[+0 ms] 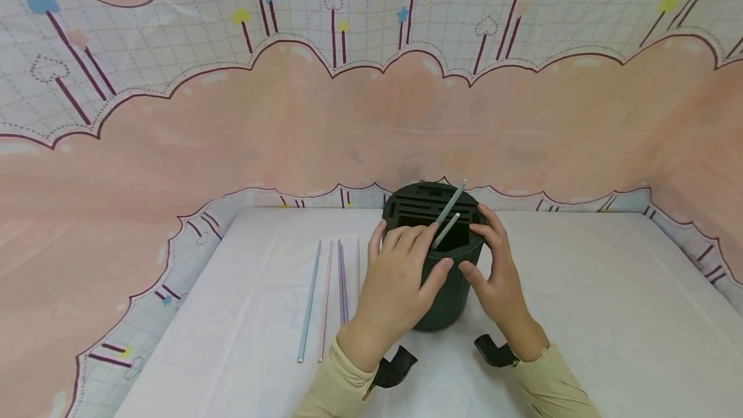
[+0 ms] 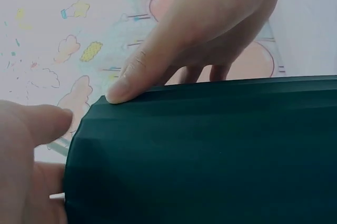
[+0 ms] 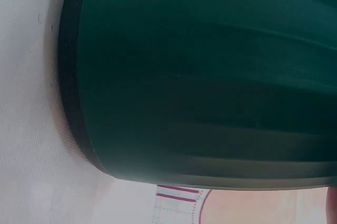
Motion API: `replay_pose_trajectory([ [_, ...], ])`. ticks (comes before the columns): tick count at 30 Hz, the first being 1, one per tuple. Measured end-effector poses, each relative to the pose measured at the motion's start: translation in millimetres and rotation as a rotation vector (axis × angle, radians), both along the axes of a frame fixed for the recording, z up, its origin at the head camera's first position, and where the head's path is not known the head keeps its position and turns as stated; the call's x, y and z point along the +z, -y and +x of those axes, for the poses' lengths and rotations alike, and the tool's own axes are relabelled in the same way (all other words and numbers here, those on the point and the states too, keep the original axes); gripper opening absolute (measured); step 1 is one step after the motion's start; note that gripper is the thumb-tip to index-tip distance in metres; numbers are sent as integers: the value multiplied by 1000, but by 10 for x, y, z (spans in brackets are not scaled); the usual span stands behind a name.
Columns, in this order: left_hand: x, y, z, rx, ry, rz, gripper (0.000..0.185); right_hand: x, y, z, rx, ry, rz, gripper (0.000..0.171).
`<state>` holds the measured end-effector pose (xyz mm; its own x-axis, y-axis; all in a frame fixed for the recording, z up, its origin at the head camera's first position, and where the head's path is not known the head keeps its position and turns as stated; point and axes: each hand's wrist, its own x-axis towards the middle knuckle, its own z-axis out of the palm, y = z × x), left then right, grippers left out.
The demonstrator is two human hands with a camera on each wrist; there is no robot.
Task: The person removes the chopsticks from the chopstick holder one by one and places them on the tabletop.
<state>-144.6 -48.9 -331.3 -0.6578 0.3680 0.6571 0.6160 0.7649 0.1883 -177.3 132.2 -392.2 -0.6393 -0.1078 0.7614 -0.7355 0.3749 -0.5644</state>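
Observation:
A dark green utensil holder [image 1: 442, 289], with slots across the back of its top, stands upright on the white table. A light blue chopstick [image 1: 451, 202] and a pale green chopstick [image 1: 446, 231] slant up out of its front opening. My left hand [image 1: 397, 276] lies over the opening's left side, fingers extended, fingertips partly hidden; its thumb is apart from the wall in the left wrist view. My right hand [image 1: 499, 276] grips the holder's right rim, with its thumb [image 2: 124, 88] pressed on the side. The ribbed wall [image 3: 210, 87] fills the right wrist view.
Left of the holder lie a blue chopstick [image 1: 309, 302], a pink chopstick [image 1: 326, 302], two purple chopsticks [image 1: 343, 282] and another pink chopstick [image 1: 358, 260], partly behind my left hand. A patterned cloth [image 1: 348, 128] hangs behind the white table [image 1: 592, 295].

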Motion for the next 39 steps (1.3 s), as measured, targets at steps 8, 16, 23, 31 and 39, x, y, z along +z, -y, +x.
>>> replay_pose_trajectory([
  [8, 9, 22, 0, -49, -31, 34, 26, 212, 105, 153, 21, -36, -7, 59],
  [16, 35, 68, -35, -150, 12, 215, 15, 223, 104, 173, 32, -25, -13, 59],
  [23, 168, 168, 10, -344, 80, 515, 13, 221, 102, 155, 40, -11, -26, 60],
  [31, 271, 281, 78, -452, 17, 578, 13, 220, 125, 156, 36, -5, -30, 58],
  [39, 418, 468, 180, -473, -83, 780, 20, 227, 126, 183, 17, 5, -17, 59],
])
